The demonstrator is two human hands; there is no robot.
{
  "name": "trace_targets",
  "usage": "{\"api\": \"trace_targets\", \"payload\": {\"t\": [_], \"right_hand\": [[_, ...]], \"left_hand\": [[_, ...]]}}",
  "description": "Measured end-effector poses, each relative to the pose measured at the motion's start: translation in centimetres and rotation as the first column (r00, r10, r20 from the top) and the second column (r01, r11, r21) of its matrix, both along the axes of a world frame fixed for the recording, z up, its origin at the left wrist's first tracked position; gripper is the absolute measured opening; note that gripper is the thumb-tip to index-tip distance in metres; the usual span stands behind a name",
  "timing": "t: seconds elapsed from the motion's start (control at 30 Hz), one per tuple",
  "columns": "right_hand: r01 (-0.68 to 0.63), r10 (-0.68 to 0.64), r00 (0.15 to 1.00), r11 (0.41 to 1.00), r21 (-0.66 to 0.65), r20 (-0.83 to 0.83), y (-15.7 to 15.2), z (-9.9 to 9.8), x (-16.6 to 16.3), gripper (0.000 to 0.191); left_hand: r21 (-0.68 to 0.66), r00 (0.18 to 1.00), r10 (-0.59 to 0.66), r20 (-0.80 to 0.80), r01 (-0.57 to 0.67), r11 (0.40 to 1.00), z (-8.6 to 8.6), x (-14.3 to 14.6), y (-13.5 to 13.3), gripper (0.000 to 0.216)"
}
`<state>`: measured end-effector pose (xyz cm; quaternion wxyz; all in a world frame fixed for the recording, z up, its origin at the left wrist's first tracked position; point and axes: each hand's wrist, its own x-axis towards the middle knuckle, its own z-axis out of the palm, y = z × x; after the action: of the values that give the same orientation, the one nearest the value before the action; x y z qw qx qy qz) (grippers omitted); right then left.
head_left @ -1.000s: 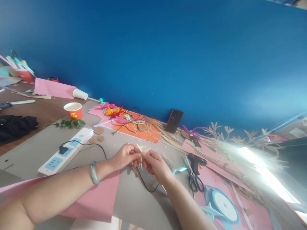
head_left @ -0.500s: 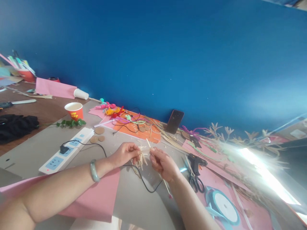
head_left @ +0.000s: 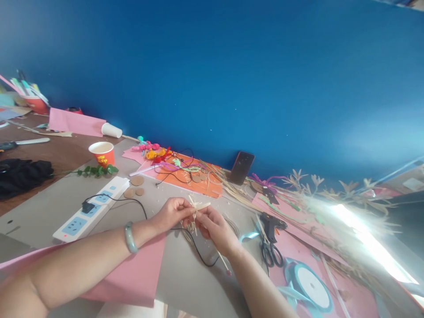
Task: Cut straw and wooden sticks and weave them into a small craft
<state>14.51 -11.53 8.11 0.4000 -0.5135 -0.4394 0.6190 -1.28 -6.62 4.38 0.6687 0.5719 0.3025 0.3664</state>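
My left hand (head_left: 172, 213), with a green bangle (head_left: 130, 237) on its wrist, pinches a small bundle of pale straw strips (head_left: 196, 213) over the grey table. My right hand (head_left: 213, 226) meets it from the right, fingers closed on the same bundle and on a thin stick (head_left: 222, 262) that runs down past the wrist. A black cable (head_left: 198, 252) loops on the table just under both hands.
A white power strip (head_left: 90, 208) lies at left, a red paper cup (head_left: 102, 153) and green sprig behind it. Pink paper (head_left: 139, 274) is under my left forearm. A black glue gun (head_left: 270, 223), scissors (head_left: 269, 252), ribbon spool (head_left: 308, 285) and phone (head_left: 241, 167) are at right.
My right hand drew away to the right with the stick half a second ago, then came back against the left hand and the straw bundle.
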Motion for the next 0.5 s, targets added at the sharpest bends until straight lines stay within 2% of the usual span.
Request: {"api": "trace_targets", "payload": {"t": [0.2,0.5], "right_hand": [[0.017,-0.016,0.998,1.0,-0.007,0.06,-0.2,-0.2,-0.5,0.036],[0.019,-0.039,0.99,0.989,-0.146,-0.133,0.0,0.1,0.6,0.039]], "left_hand": [[-0.004,0.999,-0.041,0.01,0.041,0.999,-0.2,0.0,-0.3,0.035],[0.004,0.999,-0.033,0.0,0.033,0.999,0.5,-0.1,-0.2,0.034]]}}
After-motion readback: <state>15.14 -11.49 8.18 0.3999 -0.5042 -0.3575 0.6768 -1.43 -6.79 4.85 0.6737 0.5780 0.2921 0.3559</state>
